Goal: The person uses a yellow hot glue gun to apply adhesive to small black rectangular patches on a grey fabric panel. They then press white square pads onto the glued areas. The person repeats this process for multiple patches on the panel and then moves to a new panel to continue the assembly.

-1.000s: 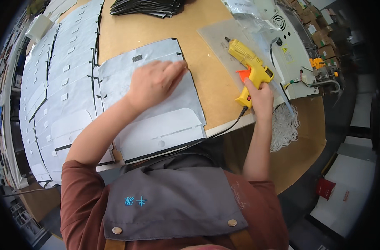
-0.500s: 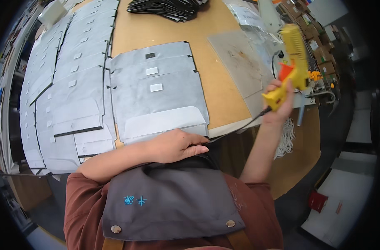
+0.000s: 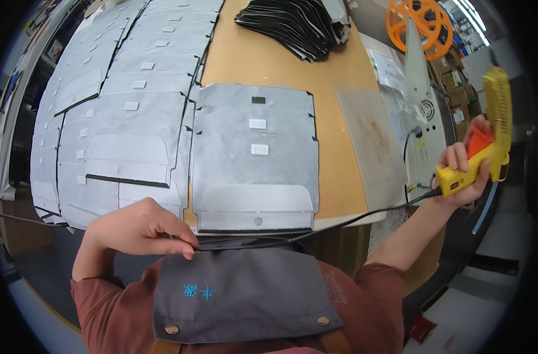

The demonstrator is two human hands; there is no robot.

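My right hand (image 3: pixel 464 171), out at the right, is closed around the handle of a yellow hot glue gun (image 3: pixel 500 112) with an orange trigger. A bluish glue stick (image 3: pixel 484 209) juts from it. The gun's black cord (image 3: pixel 354 222) runs left along the table's front edge. My left hand (image 3: pixel 142 229) pinches this cord between thumb and fingers, at the front edge on the left. Between the hands lies a flat grey fabric panel (image 3: pixel 286 168) with black edging, two white patches, one dark patch and a whitish flap at its near end.
Overlapping rows of similar grey panels (image 3: pixel 157 109) cover the left of the wooden table (image 3: pixel 224 62). A stack of black-edged pieces (image 3: pixel 289 26) lies at the back. To the right are a stained translucent sheet (image 3: pixel 375 144), a pale machine (image 3: pixel 422 100) and an orange reel (image 3: pixel 419 26).
My right hand has carried the glue gun farther right. My left hand has moved left, from in front of the single panel to its left side. The view has shifted too.
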